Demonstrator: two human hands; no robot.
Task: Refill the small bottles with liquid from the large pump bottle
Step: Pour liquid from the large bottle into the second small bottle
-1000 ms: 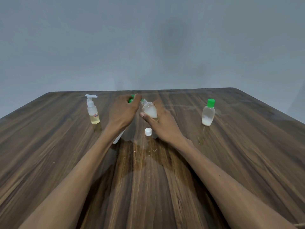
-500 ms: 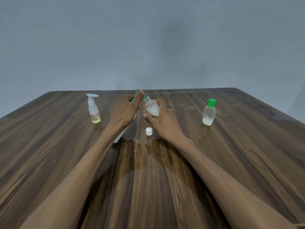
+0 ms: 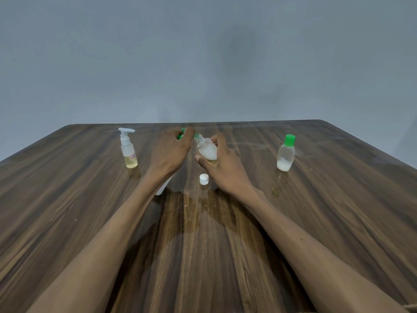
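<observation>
Three small bottles: right hand (image 3: 225, 168) holds one uncapped bottle (image 3: 206, 150) mid-worktop (image 3: 67, 222); left hand (image 3: 171, 150) pinches green cap (image 3: 180, 135). Pump bottle (image 3: 128, 150) left, capped bottle (image 3: 285, 154) right. One white cap (image 3: 204, 179) loose.

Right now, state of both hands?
Left hand: fingers curled round a green cap.
Right hand: grips the uncapped small bottle, tilted left.

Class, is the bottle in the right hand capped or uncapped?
Uncapped: the bottle shows bare neck threads, and the left hand holds a green cap.
</observation>
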